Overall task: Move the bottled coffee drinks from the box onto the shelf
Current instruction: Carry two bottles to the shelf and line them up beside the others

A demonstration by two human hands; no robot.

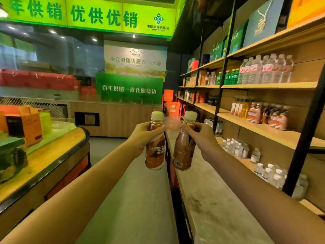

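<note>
Curling round only the necks, the left hand (142,136) and right hand (202,139) are risking the coffee bottles (155,154) slipping or clashing.

Your scene is lit mainly by the backlit green sign (91,14) overhead; it glows hard and lays a yellow-green cast over the counter (58,152) on your left. Small ceiling spots (52,31) flare in the hazy glass (61,55) below it. The shelves (267,85) on your right take warmer, dimmer light. The wide lens bows the shelf posts (228,41) and stretches your forearms (88,182). The left coffee bottle (155,150) reads sharp, the right coffee bottle (182,150) sits in shade, and a blurred smear hangs between their caps.
</note>
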